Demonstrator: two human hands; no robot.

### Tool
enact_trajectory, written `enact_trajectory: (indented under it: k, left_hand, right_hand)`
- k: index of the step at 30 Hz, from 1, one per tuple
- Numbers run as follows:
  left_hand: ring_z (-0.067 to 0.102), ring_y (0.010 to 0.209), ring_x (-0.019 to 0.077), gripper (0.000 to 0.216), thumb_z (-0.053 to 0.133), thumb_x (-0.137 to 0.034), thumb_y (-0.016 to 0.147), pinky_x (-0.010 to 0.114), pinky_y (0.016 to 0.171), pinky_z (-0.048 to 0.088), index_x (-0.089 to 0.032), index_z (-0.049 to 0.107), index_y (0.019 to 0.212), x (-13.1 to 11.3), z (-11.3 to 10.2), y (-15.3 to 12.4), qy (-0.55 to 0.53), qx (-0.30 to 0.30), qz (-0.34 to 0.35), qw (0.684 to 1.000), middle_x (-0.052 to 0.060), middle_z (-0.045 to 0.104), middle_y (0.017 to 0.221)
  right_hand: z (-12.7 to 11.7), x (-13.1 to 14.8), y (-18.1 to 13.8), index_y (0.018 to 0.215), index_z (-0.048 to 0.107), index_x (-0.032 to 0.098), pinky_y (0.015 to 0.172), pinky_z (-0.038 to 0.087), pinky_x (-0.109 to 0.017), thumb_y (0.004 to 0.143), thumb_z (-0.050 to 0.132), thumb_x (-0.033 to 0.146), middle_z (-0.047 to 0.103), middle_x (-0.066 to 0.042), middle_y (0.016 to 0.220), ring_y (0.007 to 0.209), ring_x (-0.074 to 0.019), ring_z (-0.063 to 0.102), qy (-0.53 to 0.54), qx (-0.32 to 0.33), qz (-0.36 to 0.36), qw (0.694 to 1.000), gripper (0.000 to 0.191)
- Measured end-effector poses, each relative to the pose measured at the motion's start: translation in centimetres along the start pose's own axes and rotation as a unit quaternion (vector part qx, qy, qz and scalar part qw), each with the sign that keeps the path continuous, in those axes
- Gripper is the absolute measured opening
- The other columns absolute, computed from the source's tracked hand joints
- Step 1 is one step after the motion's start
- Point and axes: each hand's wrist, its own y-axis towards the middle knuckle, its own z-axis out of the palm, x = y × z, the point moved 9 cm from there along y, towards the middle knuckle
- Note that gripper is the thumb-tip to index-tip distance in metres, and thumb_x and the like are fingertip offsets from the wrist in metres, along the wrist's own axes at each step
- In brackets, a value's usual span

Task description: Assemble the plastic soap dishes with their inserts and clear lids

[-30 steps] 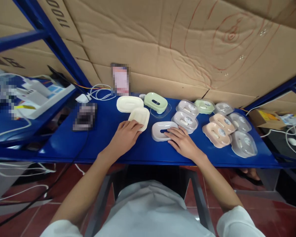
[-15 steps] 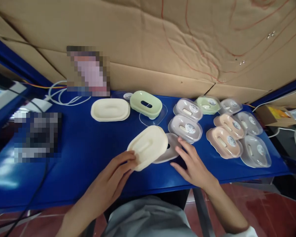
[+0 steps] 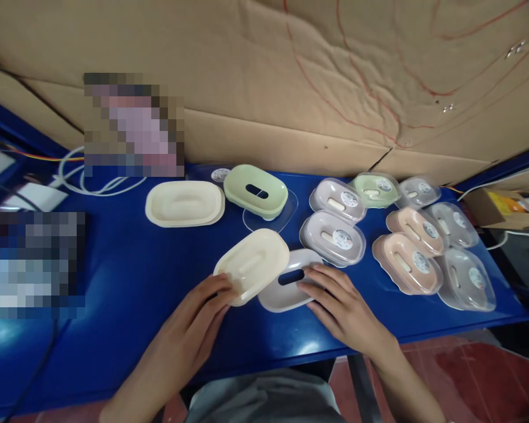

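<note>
My left hand (image 3: 198, 320) grips the near edge of a cream soap dish tray (image 3: 253, 265) and holds it tilted above the blue table (image 3: 127, 282). The tray overlaps a pale grey slotted soap dish insert (image 3: 291, 288) that lies flat on the table. My right hand (image 3: 341, 305) rests on that grey insert, with its fingers stretched over the near right rim beside the dark slot.
A second cream tray (image 3: 184, 203) and a green slotted dish (image 3: 255, 191) on a clear lid lie further back. Several lidded soap dishes in grey, pink, green and clear (image 3: 405, 235) fill the right side. Cardboard (image 3: 291, 88) lines the back; white cables (image 3: 83, 179) lie far left.
My left hand picked the cream tray up off the table and carried it rightwards over the grey insert. My right hand stayed at the grey insert. The camera moved closer.
</note>
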Motion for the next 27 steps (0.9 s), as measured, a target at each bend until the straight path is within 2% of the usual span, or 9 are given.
enact_trajectory:
  k: [6,13,17,19,21,23,27]
  left_hand:
    - [0.062,0.139,0.0216,0.033,0.054,-0.008,0.106,0.040,0.121,0.052,-0.021,0.059,0.136,0.6,0.0,-0.3,-0.019,-0.002,-0.024,1.000,0.011,0.062,0.141]
    - [0.063,0.138,0.0231,0.031,0.054,-0.011,0.106,0.040,0.118,0.055,-0.022,0.060,0.135,0.2,0.1,-0.4,-0.015,0.005,-0.017,1.000,0.011,0.064,0.140]
    - [0.068,0.130,0.0243,0.017,0.066,-0.022,0.103,0.038,0.111,0.059,-0.021,0.062,0.119,-0.1,-0.8,-0.5,-0.012,-0.030,-0.012,0.999,0.010,0.067,0.130]
    - [0.071,0.125,0.0232,0.010,0.066,-0.023,0.103,0.036,0.108,0.061,-0.022,0.062,0.112,-0.3,-1.3,-0.4,-0.014,-0.044,-0.005,0.999,0.008,0.069,0.124]
    - [0.073,0.120,0.0224,0.009,0.062,-0.020,0.104,0.034,0.104,0.063,-0.022,0.062,0.113,-0.1,-1.9,-0.4,0.003,-0.058,-0.014,0.998,0.008,0.070,0.123]
    - [0.074,0.117,0.0229,0.015,0.060,-0.020,0.105,0.036,0.102,0.063,-0.022,0.062,0.119,0.6,-2.6,-0.4,0.045,-0.078,-0.039,0.995,0.009,0.070,0.126]
    - [0.072,0.121,0.0279,0.021,0.055,-0.020,0.107,0.043,0.100,0.064,-0.023,0.063,0.125,2.4,-2.9,-1.1,0.120,-0.074,-0.045,0.989,0.011,0.068,0.128]
  right_hand:
    - [0.0,0.0,0.0,0.140,0.067,0.019,0.118,0.054,-0.046,0.107,0.060,0.020,0.068,-0.012,0.147,0.147,-0.0268,0.055,0.003,-0.005,-0.002,1.000,0.033]
    - [0.0,0.0,-0.2,0.143,0.064,0.019,0.118,0.054,-0.048,0.106,0.063,0.020,0.065,-0.013,0.150,0.147,-0.0280,0.055,0.009,-0.005,0.004,1.000,0.037]
    - [-0.3,-0.3,-0.8,0.160,0.048,0.025,0.115,0.058,-0.049,0.106,0.063,0.022,0.058,-0.016,0.157,0.147,-0.0308,0.057,0.007,-0.040,0.029,0.999,0.056]
    - [-0.2,-0.3,-0.9,0.167,0.036,0.025,0.114,0.059,-0.047,0.106,0.063,0.025,0.047,-0.020,0.165,0.147,-0.0308,0.058,0.011,-0.042,0.043,0.998,0.067]
    - [0.0,0.0,-0.6,0.170,0.029,0.022,0.113,0.060,-0.045,0.107,0.064,0.027,0.037,-0.023,0.171,0.148,-0.0303,0.057,0.009,-0.036,0.039,0.999,0.072]
    - [0.2,0.7,-0.1,0.168,0.033,0.020,0.113,0.060,-0.044,0.107,0.063,0.027,0.042,-0.023,0.169,0.148,-0.0294,0.057,-0.006,-0.021,0.011,1.000,0.068]
    - [0.5,1.3,0.4,0.152,0.058,0.023,0.118,0.055,-0.050,0.109,0.061,0.026,0.067,-0.011,0.150,0.146,-0.0279,0.058,-0.056,0.016,-0.034,0.998,0.043]
